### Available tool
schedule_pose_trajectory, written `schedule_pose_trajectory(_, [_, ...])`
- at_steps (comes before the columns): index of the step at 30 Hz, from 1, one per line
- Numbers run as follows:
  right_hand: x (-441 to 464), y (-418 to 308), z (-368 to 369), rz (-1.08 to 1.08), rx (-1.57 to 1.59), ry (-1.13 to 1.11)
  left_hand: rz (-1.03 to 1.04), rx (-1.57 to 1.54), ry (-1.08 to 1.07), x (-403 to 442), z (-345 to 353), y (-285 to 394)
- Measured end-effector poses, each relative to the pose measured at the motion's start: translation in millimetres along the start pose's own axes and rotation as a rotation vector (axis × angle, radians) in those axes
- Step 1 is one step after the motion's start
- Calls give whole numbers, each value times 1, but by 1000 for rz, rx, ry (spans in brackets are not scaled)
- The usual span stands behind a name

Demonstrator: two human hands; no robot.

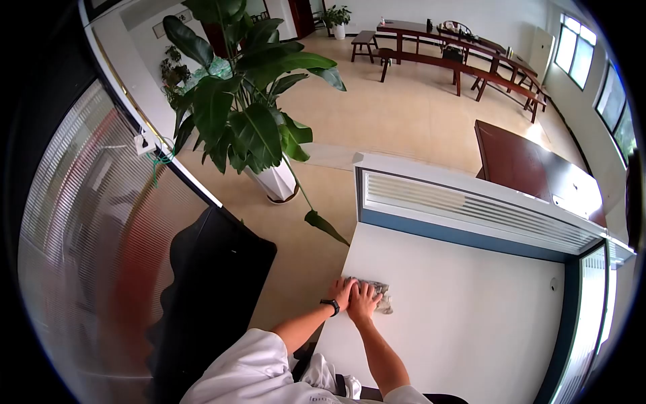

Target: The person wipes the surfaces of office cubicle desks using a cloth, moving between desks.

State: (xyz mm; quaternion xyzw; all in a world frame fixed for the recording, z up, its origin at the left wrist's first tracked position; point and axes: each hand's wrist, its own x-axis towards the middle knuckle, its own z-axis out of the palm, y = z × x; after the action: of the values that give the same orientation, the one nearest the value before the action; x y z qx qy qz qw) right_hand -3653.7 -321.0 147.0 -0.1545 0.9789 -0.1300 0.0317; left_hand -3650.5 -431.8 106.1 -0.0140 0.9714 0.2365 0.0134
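Observation:
A crumpled grey-and-brown cloth (pixel 385 303) lies at the left edge of the white desktop (pixel 457 303). Both hands are on it, side by side. My left hand (pixel 341 293), with a black watch on the wrist, has its fingers curled over the cloth's left end by the desk edge. My right hand (pixel 363 301) grips the cloth from above with bent fingers, close against the left. Part of the cloth is hidden beneath the fingers, and a loose end sticks out to the right.
A low partition with a blue strip (pixel 464 239) borders the desk's far side. A round cable hole (pixel 554 284) is at the right. On the left stand a black panel (pixel 215 276) and a potted plant (pixel 272 182). Wooden tables and benches (pixel 457 67) stand farther back.

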Motion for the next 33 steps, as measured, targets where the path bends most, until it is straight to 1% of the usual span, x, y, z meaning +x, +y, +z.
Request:
schedule_pose_trajectory(1, [-15, -1, 2, 3, -1, 0, 32, 6, 32, -13, 13, -5])
schedule_pose_trajectory(3, [-43, -4, 7, -18, -55, 11, 24, 38, 52, -37, 14, 0])
schedule_pose_trajectory(5, [-67, -8, 12, 7, -27, -8, -7, 18, -35, -65, 15, 3])
schedule_pose_trajectory(7, [-91, -15, 14, 19, -30, -27, 14, -20, -37, -86, 13, 4])
schedule_pose_trajectory(9, [-112, -21, 19, 62, -16, -48, -16, -6, -159, -106, 4, 10])
schedule_pose_trajectory(13, [-150, -43, 11, 118, 14, -71, 20, -30, -206, -145, -11, 13])
schedule_pose_trajectory(17, [-187, -60, 28, 192, -22, -22, 103, 22, -246, -178, -5, 1])
schedule_pose_trajectory(19, [-205, -68, 27, 208, -62, -34, 139, -24, -233, -195, 2, -3])
schedule_pose_trajectory(21, [-216, -74, 30, 201, -55, 12, 107, -2, -200, -209, -5, -1])
schedule_pose_trajectory(22, [-221, -76, 31, 213, -40, -29, 114, -10, -199, -212, -4, -4])
schedule_pose_trajectory(26, [-241, -87, 35, 224, -81, -56, 104, -16, -222, -238, 4, -7])
schedule_pose_trajectory(29, [-251, -88, 35, 198, -42, -87, 117, -29, -167, -247, 6, -14])
schedule_pose_trajectory(31, [-256, -79, 52, 162, -92, -47, 107, -60, -181, -252, 17, -19])
schedule_pose_trajectory(33, [-258, -78, 45, 117, -62, -73, 109, -53, -153, -256, 17, -15])
